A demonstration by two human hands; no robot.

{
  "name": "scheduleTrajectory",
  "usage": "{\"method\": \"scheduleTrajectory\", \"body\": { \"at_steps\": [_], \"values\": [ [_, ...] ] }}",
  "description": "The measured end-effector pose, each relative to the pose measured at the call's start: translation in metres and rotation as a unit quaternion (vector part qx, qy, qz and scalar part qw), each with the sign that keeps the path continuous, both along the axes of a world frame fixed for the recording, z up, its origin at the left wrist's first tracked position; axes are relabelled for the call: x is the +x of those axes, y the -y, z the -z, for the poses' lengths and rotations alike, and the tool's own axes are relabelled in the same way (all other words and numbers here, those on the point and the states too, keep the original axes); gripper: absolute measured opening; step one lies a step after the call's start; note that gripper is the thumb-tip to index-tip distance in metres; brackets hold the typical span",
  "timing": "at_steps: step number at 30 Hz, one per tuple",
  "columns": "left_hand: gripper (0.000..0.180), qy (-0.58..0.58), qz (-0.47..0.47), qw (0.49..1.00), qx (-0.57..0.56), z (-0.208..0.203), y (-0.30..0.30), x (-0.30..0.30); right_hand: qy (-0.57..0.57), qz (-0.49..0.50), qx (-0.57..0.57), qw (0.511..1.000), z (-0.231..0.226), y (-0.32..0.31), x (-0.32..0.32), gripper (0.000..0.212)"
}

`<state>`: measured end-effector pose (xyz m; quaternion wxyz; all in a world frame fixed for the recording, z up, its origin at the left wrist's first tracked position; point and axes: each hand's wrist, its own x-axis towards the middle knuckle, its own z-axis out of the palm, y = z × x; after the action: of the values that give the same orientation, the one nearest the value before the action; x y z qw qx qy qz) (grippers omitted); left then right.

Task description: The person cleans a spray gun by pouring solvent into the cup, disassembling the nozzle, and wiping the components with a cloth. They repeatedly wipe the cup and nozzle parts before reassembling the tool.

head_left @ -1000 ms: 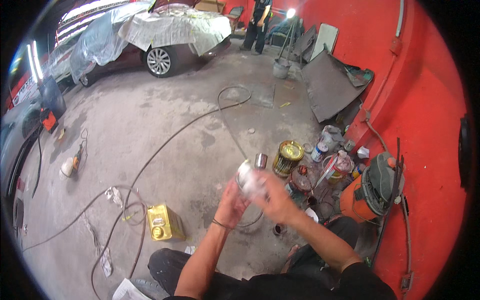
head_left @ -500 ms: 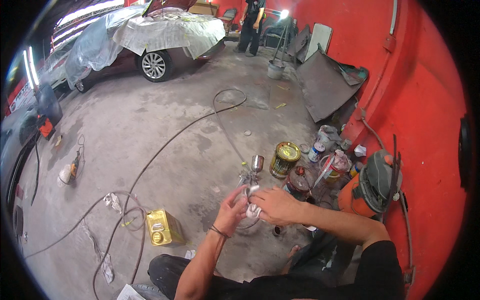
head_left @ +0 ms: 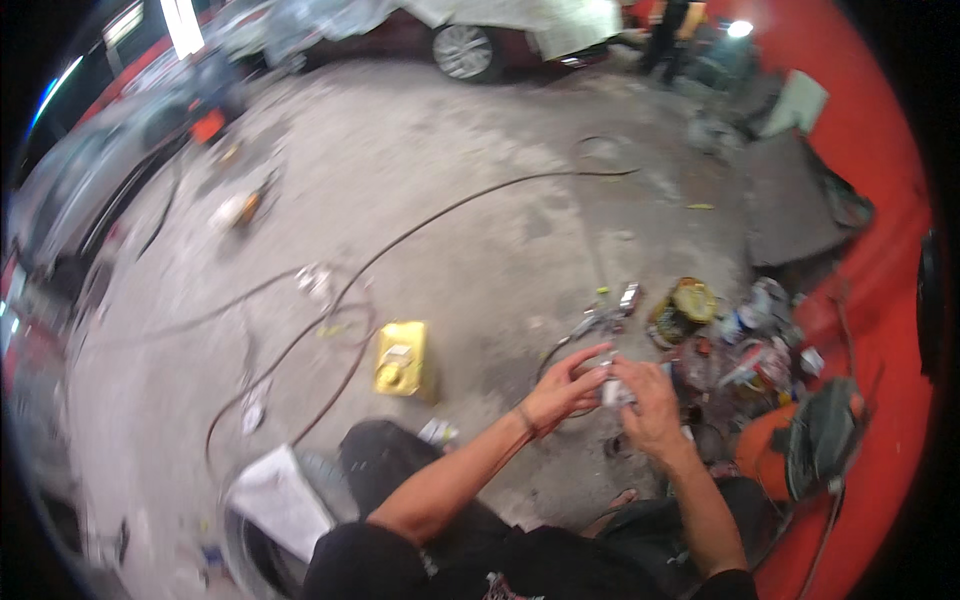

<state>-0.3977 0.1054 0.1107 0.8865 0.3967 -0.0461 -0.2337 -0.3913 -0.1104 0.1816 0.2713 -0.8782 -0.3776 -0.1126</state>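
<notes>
Both my hands meet in front of me, above the floor beside the spray gun. My right hand (head_left: 650, 405) is closed on a crumpled white rag (head_left: 614, 393). My left hand (head_left: 562, 392) has its fingers curled against the rag, around a small part blurred by motion that I cannot make out. Just beyond the hands is a spray gun (head_left: 597, 318) with a metal cup (head_left: 629, 297), a hose running from it. A round paint can with a yellow top (head_left: 690, 298) stands to its right.
A rectangular yellow tin (head_left: 403, 355) stands left of my knee. Air hoses (head_left: 430, 222) snake across the floor. Paper (head_left: 280, 497) lies on a tyre near me. On the right are cluttered cans, an orange vacuum (head_left: 765, 445) and a red wall (head_left: 875, 300). A covered car (head_left: 520, 30) stands far off.
My view has swung left and downward, so the scene sits further right and higher. Both hands remain together at the rag, and my right forearm now comes up more steeply.
</notes>
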Motion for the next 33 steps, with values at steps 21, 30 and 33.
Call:
{"method": "scheduleTrajectory", "body": {
  "at_steps": [21, 30, 33],
  "values": [
    [0.026, -0.045, -0.112, 0.993, -0.004, -0.004, -0.013, 0.031, -0.536, 0.014, 0.439, 0.721, 0.071, 0.030, 0.058, 0.047],
    [0.054, -0.040, -0.206, 0.944, -0.254, -0.023, -0.060, 0.061, -0.214, 0.137, 0.436, 0.863, 0.004, -0.039, 0.088, 0.037],
    [0.059, -0.036, -0.210, 0.937, -0.276, -0.040, -0.047, 0.066, -0.074, 0.108, 0.290, 0.948, -0.031, -0.084, 0.061, 0.045]
  ]
}}
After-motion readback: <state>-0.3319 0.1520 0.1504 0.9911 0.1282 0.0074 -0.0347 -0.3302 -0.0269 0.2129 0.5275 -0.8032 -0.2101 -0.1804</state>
